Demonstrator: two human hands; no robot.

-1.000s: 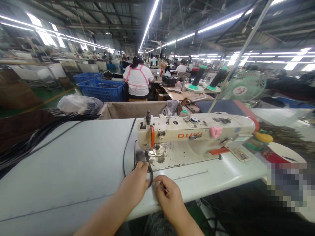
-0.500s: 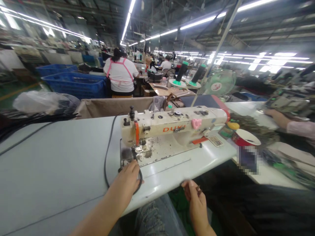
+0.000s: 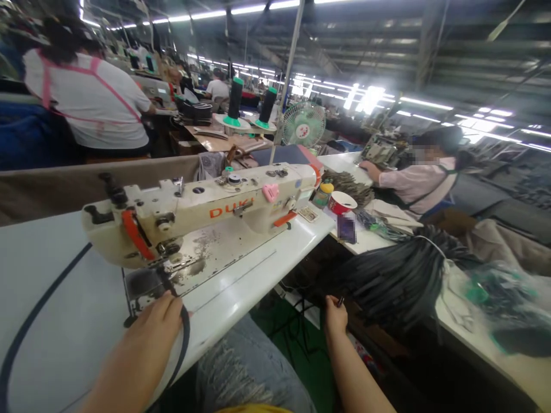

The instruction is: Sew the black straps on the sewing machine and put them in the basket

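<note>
My left hand (image 3: 148, 330) rests on the white sewing table at the near end of a cream sewing machine (image 3: 202, 215). Its fingers are pressed together on a narrow black strip (image 3: 186, 338), which curves out past the hand and passes the needle area. Another length of black strip bends across the table on the left. Off the table's front edge, my right hand (image 3: 336, 314) is closed, with a small dark tip poking out of the fist; what it belongs to is unclear. Close to that hand hangs a thick bundle of black strips (image 3: 391, 281).
A side table on the right carries a red-and-white bowl (image 3: 342, 202), a yellow-capped jar (image 3: 323, 194) and a clear plastic bag (image 3: 512, 298). Behind the machine stand black thread cones (image 3: 235, 102) and a green fan (image 3: 303, 125). One co-worker (image 3: 417, 172) sits at right, another (image 3: 92, 97) ahead.
The view has swung right and closer, bringing the black bundle into sight. My right hand has moved off the table edge toward that bundle. My left hand stays on the strip by the needle.
</note>
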